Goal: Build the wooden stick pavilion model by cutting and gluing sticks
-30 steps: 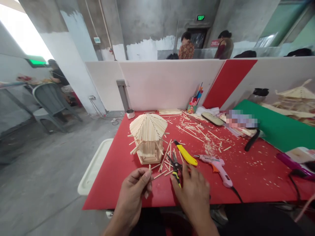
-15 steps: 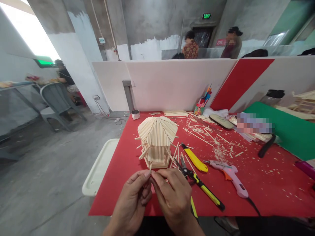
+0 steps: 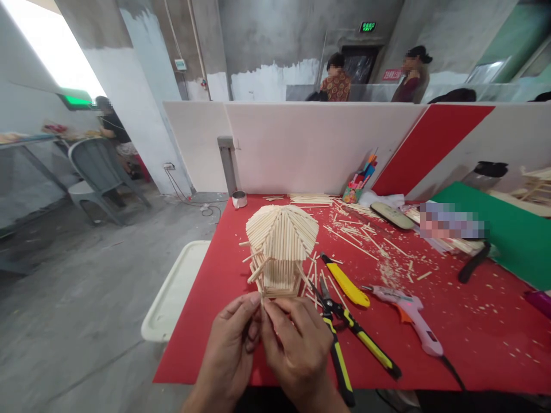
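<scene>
My left hand (image 3: 232, 338) and my right hand (image 3: 297, 341) meet at the fingertips, both closed in a pinch on a short thin wooden stick (image 3: 262, 298). Most of the stick is hidden by my fingers. Just beyond them stands a small house of wooden sticks (image 3: 282, 241) with a sloped, many-sided roof; several sticks jut out from its sides. Right of my right hand lie pruning shears (image 3: 344, 321) with black and yellow handles, blades apart. A yellow utility knife (image 3: 346, 281) and a pink glue gun (image 3: 411, 312) rest farther right.
Loose sticks (image 3: 350, 235) and shavings litter the red tabletop (image 3: 193, 321). A roll of tape (image 3: 239, 199) sits at the back left corner, a pen holder (image 3: 353, 192) by the white partition (image 3: 301, 149). A green board (image 3: 486, 229) lies at right. Other people are beyond the partition.
The view has shifted slightly, so the table things appear a little to the right. My fingers have closed farther over the stick, whose upper end stood out more before.
</scene>
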Demonstrator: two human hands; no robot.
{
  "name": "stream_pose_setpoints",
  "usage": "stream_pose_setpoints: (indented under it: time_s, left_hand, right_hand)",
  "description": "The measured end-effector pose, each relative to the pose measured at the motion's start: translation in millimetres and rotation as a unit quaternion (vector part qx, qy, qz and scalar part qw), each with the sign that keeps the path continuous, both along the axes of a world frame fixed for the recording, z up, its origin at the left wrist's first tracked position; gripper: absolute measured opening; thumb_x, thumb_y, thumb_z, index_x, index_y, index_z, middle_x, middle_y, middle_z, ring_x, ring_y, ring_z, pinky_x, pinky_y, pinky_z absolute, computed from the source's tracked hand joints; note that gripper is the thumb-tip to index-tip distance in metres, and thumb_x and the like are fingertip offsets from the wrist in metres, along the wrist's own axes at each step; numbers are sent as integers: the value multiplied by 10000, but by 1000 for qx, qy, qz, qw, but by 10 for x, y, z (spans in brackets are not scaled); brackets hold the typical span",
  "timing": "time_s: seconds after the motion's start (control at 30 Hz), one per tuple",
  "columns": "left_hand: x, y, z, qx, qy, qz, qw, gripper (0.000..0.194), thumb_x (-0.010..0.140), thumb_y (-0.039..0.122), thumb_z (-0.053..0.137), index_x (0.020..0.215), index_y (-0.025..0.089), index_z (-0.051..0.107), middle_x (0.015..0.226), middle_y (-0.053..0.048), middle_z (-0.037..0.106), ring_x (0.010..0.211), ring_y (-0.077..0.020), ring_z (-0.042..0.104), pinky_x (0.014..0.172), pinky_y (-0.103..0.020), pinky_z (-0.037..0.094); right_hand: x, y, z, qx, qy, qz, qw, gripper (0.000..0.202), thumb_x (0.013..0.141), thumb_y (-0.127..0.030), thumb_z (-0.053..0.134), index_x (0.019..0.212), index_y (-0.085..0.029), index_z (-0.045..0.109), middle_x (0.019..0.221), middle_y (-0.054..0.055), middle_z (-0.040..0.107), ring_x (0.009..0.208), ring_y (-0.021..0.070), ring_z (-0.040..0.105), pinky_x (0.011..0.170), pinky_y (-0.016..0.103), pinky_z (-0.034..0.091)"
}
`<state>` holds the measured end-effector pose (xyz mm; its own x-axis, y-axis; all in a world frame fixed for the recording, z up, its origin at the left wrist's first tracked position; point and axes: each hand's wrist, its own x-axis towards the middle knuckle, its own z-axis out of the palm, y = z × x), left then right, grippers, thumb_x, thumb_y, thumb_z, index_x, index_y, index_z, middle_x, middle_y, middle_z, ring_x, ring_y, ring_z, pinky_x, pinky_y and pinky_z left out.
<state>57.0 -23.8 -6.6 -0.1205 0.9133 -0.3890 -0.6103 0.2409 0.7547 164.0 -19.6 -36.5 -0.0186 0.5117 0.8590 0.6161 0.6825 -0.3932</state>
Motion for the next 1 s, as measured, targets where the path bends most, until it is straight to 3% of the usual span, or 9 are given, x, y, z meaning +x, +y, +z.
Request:
stream_pose_setpoints:
  time_s: [0.2, 0.3, 0.53, 0.8, 1.0]
  left_hand:
    - [-24, 55, -4, -5, -17, -25, 1000, 305, 556, 321, 855, 572, 126, 621, 388, 82, 401, 362, -12, 268, 324, -116, 185]
    - [-9, 82, 6, 3, 0, -6, 1000, 306, 553, 334, 850, 572, 123, 631, 410, 73, 428, 363, -13, 291, 323, -117, 195]
    - [16, 72, -54, 0, 6, 46, 999, 328, 608, 326, 791, 868, 131, 746, 445, 65, 477, 361, -27, 335, 333, -134, 233]
    - [34, 44, -141, 31, 35, 76, 996, 353, 644, 353, 784, 922, 136, 768, 448, 56, 465, 420, -43, 373, 397, -146, 297]
    - [46, 37, -181, 62, 71, 80, 992, 399, 684, 366, 758, 1008, 134, 754, 440, 68, 424, 416, -43, 329, 393, -157, 265]
  right_hand:
    - [-27, 15, -26, -7, 3, -4, 1000, 242, 798, -93, 647, 1026, -170, 669, 834, 63, 679, 776, 163, 603, 689, 310, 505]
    - [-45, 62, -3, 12, 23, -15, 1000, 232, 782, -74, 658, 994, -167, 670, 802, 55, 679, 770, 160, 599, 693, 306, 507]
    - [-114, 170, -6, 16, 45, -39, 998, 196, 790, -75, 645, 958, -173, 661, 779, 39, 681, 741, 147, 592, 682, 297, 488]
    - [-151, 219, -21, 3, 54, -51, 997, 183, 801, -98, 630, 960, -181, 667, 786, 41, 678, 753, 154, 588, 702, 309, 486]
    - [-148, 239, -13, -1, 49, -55, 997, 197, 784, -85, 646, 956, -177, 669, 779, 41, 679, 731, 156, 577, 682, 307, 475]
